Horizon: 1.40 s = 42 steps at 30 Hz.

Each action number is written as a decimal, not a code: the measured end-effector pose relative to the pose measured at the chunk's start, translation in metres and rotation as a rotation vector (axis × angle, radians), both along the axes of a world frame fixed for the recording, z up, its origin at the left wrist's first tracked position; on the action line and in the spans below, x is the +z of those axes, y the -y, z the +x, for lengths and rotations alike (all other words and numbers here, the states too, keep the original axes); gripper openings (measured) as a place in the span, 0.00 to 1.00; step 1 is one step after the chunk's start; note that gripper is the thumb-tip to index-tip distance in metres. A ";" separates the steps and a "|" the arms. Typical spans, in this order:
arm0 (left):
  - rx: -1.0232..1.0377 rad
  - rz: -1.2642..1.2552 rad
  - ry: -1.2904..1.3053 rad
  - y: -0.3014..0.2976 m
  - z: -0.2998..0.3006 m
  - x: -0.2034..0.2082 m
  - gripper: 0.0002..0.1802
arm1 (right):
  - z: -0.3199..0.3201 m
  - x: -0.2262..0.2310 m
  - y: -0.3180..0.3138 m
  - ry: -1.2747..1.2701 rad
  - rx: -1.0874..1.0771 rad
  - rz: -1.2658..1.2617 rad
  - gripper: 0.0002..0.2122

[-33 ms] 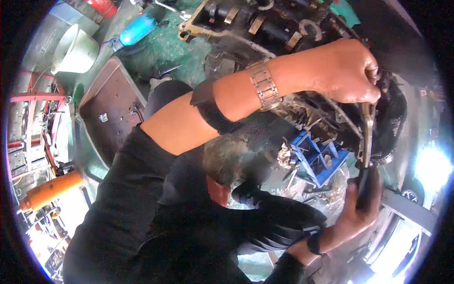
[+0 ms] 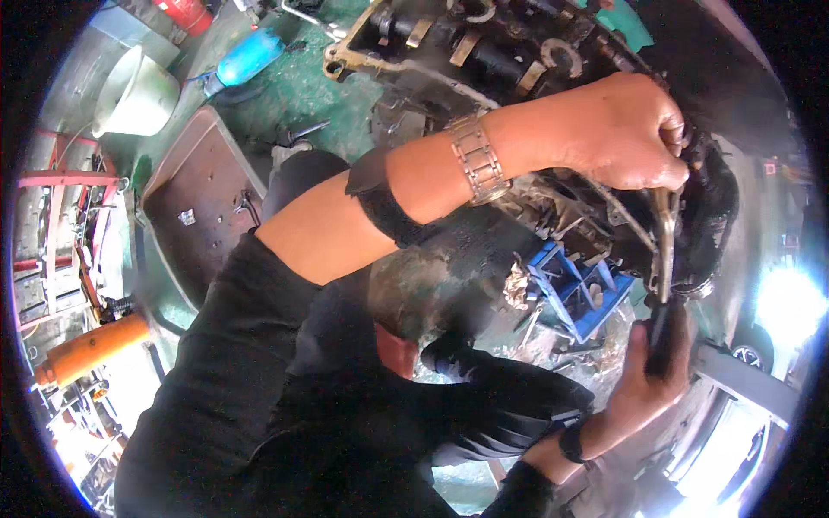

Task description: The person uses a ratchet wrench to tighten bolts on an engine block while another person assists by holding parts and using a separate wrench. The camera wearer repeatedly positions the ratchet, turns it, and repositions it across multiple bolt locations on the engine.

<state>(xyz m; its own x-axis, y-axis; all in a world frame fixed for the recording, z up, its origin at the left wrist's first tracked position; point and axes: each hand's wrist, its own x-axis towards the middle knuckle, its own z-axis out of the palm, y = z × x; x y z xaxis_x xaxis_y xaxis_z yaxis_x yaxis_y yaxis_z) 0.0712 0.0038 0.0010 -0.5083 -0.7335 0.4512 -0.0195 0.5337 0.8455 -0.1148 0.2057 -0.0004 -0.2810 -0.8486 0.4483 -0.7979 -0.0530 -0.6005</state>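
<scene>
My left hand (image 2: 643,134) is closed in a fist over the upper end of a ratchet wrench (image 2: 664,246), whose head it hides. The tool has a shiny metal shaft and a black grip. Lower down, my right hand (image 2: 654,363) wraps round that grip. The wrench stands against the right end of a dark, oily engine (image 2: 596,211), and the exact contact point is covered by my fist. Shafts with bright lobes (image 2: 466,49) lie exposed in the engine's top, beyond my left forearm.
Below the engine stands a blue metal frame (image 2: 584,293). A brown tray (image 2: 186,173) with small parts lies to the left. Farther off are a white bucket (image 2: 138,93), a blue bottle (image 2: 249,59) and an orange cylinder (image 2: 95,350). A grey beam (image 2: 747,380) sits at the right.
</scene>
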 end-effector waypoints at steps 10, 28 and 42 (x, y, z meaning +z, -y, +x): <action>-0.036 0.111 0.023 -0.002 -0.001 -0.004 0.22 | 0.005 -0.009 0.031 -0.180 -0.068 -0.012 0.15; -0.130 0.088 -0.144 0.013 -0.002 -0.018 0.22 | -0.031 -0.007 0.035 -0.096 0.037 -0.001 0.14; -0.089 0.001 -0.088 0.012 -0.004 -0.015 0.22 | -0.036 0.020 0.061 -0.257 0.124 0.101 0.13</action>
